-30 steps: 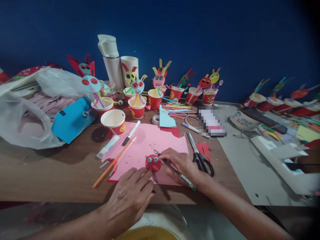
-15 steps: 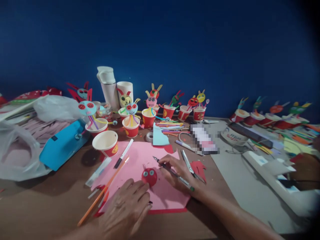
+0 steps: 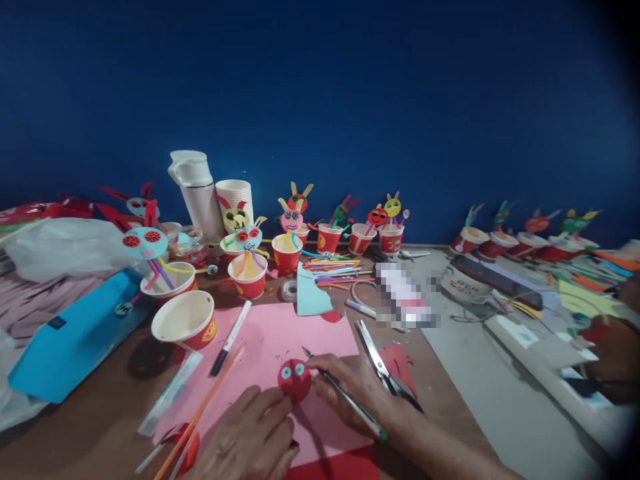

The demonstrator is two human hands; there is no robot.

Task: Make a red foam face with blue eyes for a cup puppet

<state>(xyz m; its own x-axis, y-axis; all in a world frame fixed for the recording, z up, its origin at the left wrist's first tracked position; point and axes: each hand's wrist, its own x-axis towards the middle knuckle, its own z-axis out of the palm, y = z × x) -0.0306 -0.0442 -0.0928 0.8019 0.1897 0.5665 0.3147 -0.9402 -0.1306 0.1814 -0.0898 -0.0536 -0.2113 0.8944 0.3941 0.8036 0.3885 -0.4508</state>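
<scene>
Already the right hand (image 3: 357, 387) is closed on a thin pen (image 3: 345, 395), pinched in a writing grip with the tip pointing to about ten o'clock, just beside the top of a small red paper face (image 3: 295, 381). The left hand (image 3: 250, 437) lies at about seven o'clock from that face, fingertips pressed against its lower edge to pin it flat; those fingers hold nothing else. The face rests on a pink sheet (image 3: 270, 333) near the front of the wooden table (image 3: 100, 427).

Judging by what shows, the face is partway done: two pale blue eyes with dark pupils are in place and small dark marks stand above them, but no mouth, horns or straw stem can be seen on it.

Outward from the hands, scissors (image 3: 383, 367) lie at three o'clock, touching a red cut-out (image 3: 400, 363). At ten o'clock lie a black-capped marker (image 3: 230, 338), an orange straw (image 3: 200, 413) and an empty red paper cup (image 3: 186, 321). Toward twelve o'clock, along the blue wall, stands a row of finished cup figures (image 3: 287, 243) with faces on straws.
</scene>
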